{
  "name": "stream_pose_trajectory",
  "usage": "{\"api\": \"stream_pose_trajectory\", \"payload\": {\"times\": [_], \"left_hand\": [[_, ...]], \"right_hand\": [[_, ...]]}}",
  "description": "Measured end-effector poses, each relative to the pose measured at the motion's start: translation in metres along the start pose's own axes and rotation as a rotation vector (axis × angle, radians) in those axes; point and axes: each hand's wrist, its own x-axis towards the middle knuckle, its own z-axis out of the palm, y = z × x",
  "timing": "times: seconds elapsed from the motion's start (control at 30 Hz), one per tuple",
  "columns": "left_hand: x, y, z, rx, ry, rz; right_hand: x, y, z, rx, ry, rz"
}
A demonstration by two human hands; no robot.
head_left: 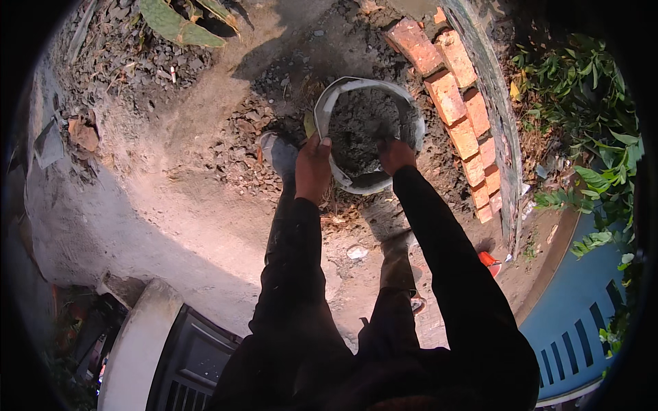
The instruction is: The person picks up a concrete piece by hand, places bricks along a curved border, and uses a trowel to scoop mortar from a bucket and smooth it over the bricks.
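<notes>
A round whitish bucket (322, 113) stands in front of me on the rubble-strewn ground, holding dark wet mortar (356, 130). My left hand (313, 171) is closed on its near left rim, thumb on top. Over the near right side of the bucket, my right hand (397, 156) is closed, its fingers reaching inside the rim toward the mortar. Whatever those fingers hold is too dark to make out. Just left of the bucket is my left foot in a greyish shoe (277, 152).
Orange bricks (462, 133) lie in a double row to the right, along a weathered curved edge (504, 157). Broken brick bits (240, 147) and gravel (147, 72) cover the ground at left. Leafy plants (589, 109) and a blue slatted panel (576, 301) line the right.
</notes>
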Motion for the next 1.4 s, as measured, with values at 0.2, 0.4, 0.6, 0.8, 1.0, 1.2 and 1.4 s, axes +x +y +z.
{"api": "stream_pose_trajectory", "payload": {"times": [0.2, 0.4, 0.6, 0.8, 1.0, 1.2, 1.4], "left_hand": [[-0.003, -0.014, 0.009, -0.252, -0.093, 0.048], [-0.006, -0.006, 0.009, -0.038, 0.004, 0.047], [0.004, -0.005, 0.01, -0.092, 0.036, 0.064], [0.003, -0.019, -0.004, -0.236, 0.039, 0.046], [-0.001, 0.001, 0.011, -0.178, 0.002, 0.024], [0.011, -0.02, 0.004, -0.136, 0.016, 0.071], [0.003, 0.0, 0.01, -0.144, 0.025, -0.005]], "right_hand": [[-0.013, -0.01, 0.019, 0.37, 0.074, -0.286], [-0.031, -0.009, 0.032, 0.501, 0.123, -0.193], [-0.066, 0.019, -0.011, 0.719, 0.032, -0.222], [-0.101, 0.035, -0.116, 1.031, 0.033, -0.101], [0.002, 0.054, -0.184, 0.295, 0.764, -0.156], [0.023, 0.068, -0.181, 0.469, 0.632, -0.107], [0.099, 0.015, -0.218, 0.273, 0.53, -0.137]]}}
